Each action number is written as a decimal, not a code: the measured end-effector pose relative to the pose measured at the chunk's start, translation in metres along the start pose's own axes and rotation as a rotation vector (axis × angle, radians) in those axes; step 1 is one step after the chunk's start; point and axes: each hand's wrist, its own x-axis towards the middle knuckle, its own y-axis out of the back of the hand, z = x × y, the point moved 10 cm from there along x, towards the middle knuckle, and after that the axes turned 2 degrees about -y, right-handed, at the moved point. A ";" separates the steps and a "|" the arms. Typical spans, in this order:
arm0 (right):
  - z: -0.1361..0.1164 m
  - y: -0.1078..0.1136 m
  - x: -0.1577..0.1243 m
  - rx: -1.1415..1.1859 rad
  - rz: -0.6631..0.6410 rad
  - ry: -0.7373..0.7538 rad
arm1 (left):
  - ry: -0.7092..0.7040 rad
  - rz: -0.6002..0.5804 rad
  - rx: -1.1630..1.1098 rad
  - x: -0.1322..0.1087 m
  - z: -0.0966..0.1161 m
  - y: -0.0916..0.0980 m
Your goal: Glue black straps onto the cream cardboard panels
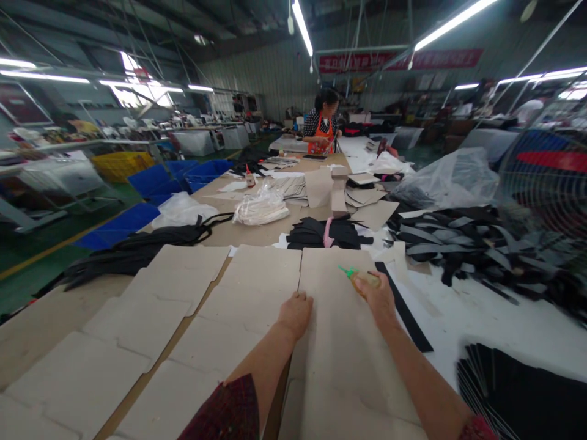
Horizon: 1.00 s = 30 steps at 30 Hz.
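Observation:
Held in my right hand (376, 294) is a squeeze bottle of glue (362, 282), amber-coloured, its green nozzle (345, 270) pointing left above a beige cardboard sheet (339, 342). My left hand (296, 313) rests at the left edge of that same sheet with its fingers curled in. What those fingertips pinch, if anything, is hidden. Overlapping rows of beige cardboard sheets (215, 324) cover the table to the left. Just right of the right hand lies a flat black strip (403, 308).
Ahead lie a bundle of black strips (305, 233), a clear plastic bag (262, 206) and cardboard pieces (318, 188). Heaped strips (449, 241), a black stack (523, 391) and a fan (545, 183) stand right. Blue bins (156, 180) flank the left. A co-worker (320, 131) stands at the far end.

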 end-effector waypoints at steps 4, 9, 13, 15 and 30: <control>0.024 0.043 0.031 -0.091 0.076 -0.075 | 0.020 -0.010 -0.010 0.001 -0.001 -0.001; 0.026 0.044 0.042 -0.189 0.034 -0.032 | 0.033 -0.017 -0.009 -0.001 -0.001 -0.003; 0.025 0.031 0.043 -0.242 0.003 -0.012 | 0.037 -0.015 0.002 -0.001 -0.002 -0.006; 0.022 0.027 0.045 -0.272 -0.010 -0.005 | 0.038 -0.014 0.005 -0.001 -0.002 -0.006; -0.003 0.040 0.066 -0.360 -0.106 0.057 | 0.046 -0.026 -0.027 0.001 -0.003 -0.008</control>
